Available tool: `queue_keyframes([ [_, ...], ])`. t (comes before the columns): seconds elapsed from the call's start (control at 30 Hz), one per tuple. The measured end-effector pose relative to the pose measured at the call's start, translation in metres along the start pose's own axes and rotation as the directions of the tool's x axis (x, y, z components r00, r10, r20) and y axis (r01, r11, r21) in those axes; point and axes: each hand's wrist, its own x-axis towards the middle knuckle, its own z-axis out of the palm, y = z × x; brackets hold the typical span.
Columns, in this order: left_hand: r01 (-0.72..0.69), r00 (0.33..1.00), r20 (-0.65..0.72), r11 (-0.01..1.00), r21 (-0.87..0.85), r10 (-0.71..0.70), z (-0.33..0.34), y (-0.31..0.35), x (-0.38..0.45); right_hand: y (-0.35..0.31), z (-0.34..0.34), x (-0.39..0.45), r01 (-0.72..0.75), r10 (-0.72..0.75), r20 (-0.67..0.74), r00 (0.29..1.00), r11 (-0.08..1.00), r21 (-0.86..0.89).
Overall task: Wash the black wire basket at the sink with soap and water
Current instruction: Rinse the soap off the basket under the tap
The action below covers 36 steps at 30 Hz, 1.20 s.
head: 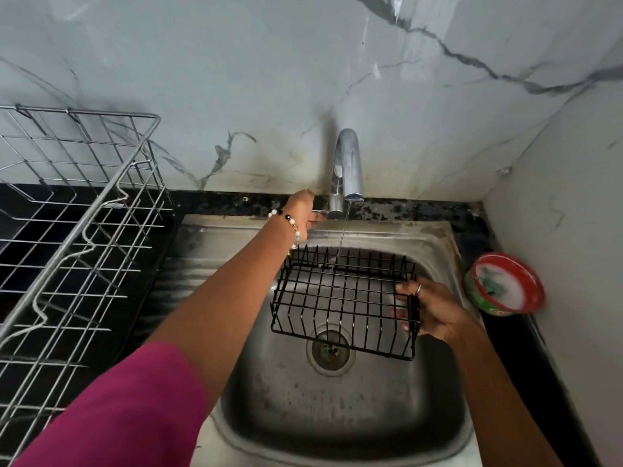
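A person's right hand [435, 310] grips the right side of a black wire basket [344, 303], held over the steel sink [438, 241] at centre frame under a thin stream from the tap [347, 170]. The left hand [305, 210] curls round the tap lever. A red soap tub [504, 281] sits at right on the desk; a steel rack [67, 230] stands at left.

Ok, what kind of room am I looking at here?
Most likely a home kitchen: a steel sink with a running tap, a wire dish rack on the dark counter, and a tub of dish soap by the marble-look wall.
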Motion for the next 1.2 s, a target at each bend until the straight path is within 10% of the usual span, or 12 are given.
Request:
queue_keyframes([
  [0.27,-0.133,0.986,-0.111,0.989,-0.067,0.125,0.015,0.0,-0.004,0.001,0.004,-0.001,0.015,-0.014,0.055,0.998,1.0,-0.019],
  [0.57,-0.358,0.929,0.138,0.928,0.101,0.343,0.011,-0.002,-0.024,-0.004,0.008,-0.001,0.018,-0.018,0.039,0.999,1.0,0.001],
  [0.7,-0.433,0.871,0.043,0.725,0.535,0.489,-0.028,-0.028,-0.031,-0.005,0.009,-0.006,0.038,-0.038,0.049,0.998,0.999,-0.011],
  [0.93,0.108,0.991,0.048,0.97,0.216,-0.121,-0.089,-0.103,-0.095,-0.012,0.014,-0.029,0.116,-0.116,0.062,0.991,0.993,0.006],
  [1.2,0.068,0.998,-0.015,0.997,0.029,-0.067,-0.091,-0.131,-0.118,-0.002,0.044,-0.057,0.169,-0.165,-0.097,0.982,0.985,0.041],
])
